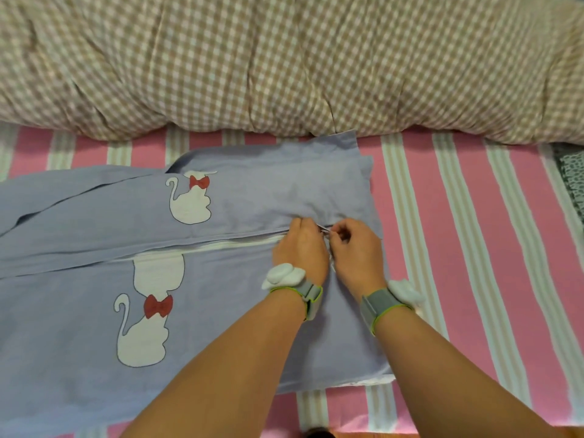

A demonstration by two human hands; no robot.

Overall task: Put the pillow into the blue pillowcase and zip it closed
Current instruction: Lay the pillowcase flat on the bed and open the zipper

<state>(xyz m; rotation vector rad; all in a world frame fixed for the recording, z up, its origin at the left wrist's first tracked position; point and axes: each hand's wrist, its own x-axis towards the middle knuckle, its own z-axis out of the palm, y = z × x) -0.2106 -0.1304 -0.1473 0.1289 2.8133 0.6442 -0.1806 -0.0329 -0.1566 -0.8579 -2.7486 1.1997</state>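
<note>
A blue pillowcase [221, 311] printed with white cats and red bows lies flat on the bed, filling the left and middle of the view. A zipper seam [202, 248] runs across it from left to right, and a white strip shows in the gap along it. Both hands meet at the right end of this seam. My left hand [300, 248] pinches the fabric beside the seam. My right hand [355, 248] has its fingers closed on a small metal zipper pull [325, 229]. The pillow itself is hidden inside the case, apart from that white strip.
A brown-and-white checked quilt [284, 58] is bunched across the back of the bed. The pink, white and beige striped sheet [474, 248] shows to the right and in front. A patterned dark cloth [573, 172] peeks in at the right edge.
</note>
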